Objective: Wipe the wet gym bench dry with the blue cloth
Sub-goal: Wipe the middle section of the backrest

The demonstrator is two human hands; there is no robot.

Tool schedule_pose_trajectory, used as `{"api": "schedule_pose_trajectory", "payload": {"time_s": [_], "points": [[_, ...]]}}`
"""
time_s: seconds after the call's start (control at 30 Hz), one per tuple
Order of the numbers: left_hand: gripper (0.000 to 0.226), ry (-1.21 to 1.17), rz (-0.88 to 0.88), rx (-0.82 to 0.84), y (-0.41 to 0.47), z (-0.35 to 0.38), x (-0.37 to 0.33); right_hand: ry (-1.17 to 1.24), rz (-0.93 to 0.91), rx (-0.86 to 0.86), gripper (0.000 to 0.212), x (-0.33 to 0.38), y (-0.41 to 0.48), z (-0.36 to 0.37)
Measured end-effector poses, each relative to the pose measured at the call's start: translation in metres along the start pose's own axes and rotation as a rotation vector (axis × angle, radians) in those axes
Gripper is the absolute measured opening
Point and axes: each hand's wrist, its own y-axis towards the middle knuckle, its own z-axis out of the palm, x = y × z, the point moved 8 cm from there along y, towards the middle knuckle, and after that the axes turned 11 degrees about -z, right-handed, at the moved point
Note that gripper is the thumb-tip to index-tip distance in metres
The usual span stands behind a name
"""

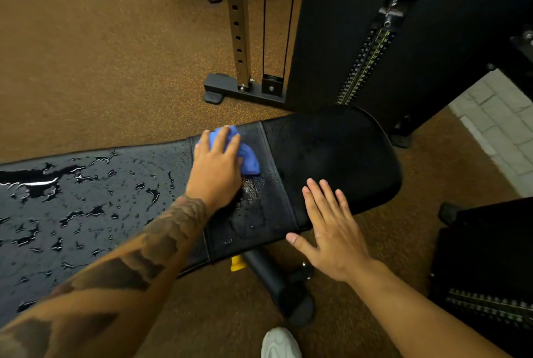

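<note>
A black padded gym bench (pixel 331 150) runs across the view from left to right. Its long left pad (pixel 86 207) is covered in puddles and beads of water. My left hand (pixel 216 164) presses a crumpled blue cloth (pixel 248 158) flat onto the middle section of the bench, near its far edge. Smeared wet streaks show just below the cloth. My right hand (pixel 331 227) hovers open, fingers spread, over the near edge of the seat pad at the right. That seat pad looks matte and mostly free of drops.
A cable machine with a perforated upright (pixel 238 25) and black weight stack (pixel 366 63) stands behind the bench. Another weight stack (pixel 487 271) sits at the right. A yellow knob (pixel 238 264) and the bench leg lie below. My white shoe (pixel 279 343) is on the brown floor.
</note>
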Motion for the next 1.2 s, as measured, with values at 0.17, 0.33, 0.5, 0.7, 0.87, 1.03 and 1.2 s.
{"api": "schedule_pose_trajectory", "payload": {"time_s": [0.17, 0.33, 0.5, 0.7, 0.87, 1.03, 1.2], "points": [[0.052, -0.033, 0.03, -0.027, -0.072, -0.005, -0.022, 0.023, 0.012, -0.008, 0.088, -0.001, 0.0, -0.001], [0.052, -0.026, 0.22, 0.011, -0.059, 0.0, -0.079, 0.026, 0.018, -0.024, 0.091, 0.0, 0.001, -0.002], [0.06, -0.002, 0.09, 0.093, 0.019, 0.008, -0.039, 0.004, 0.023, -0.054, 0.091, 0.0, 0.002, 0.0], [0.049, -0.042, -0.05, -0.09, -0.023, -0.012, 0.014, 0.013, 0.022, -0.047, 0.091, 0.0, 0.001, 0.0], [0.049, -0.028, 0.103, 0.024, -0.072, -0.003, -0.035, 0.034, 0.038, -0.05, 0.091, 0.001, 0.002, -0.001], [0.052, 0.007, 0.141, 0.078, -0.003, -0.006, -0.063, 0.013, 0.038, -0.072, 0.091, 0.001, 0.002, 0.0], [0.05, 0.03, 0.036, 0.093, 0.032, -0.006, -0.023, 0.016, 0.026, -0.099, 0.09, 0.002, 0.002, -0.001]]}}
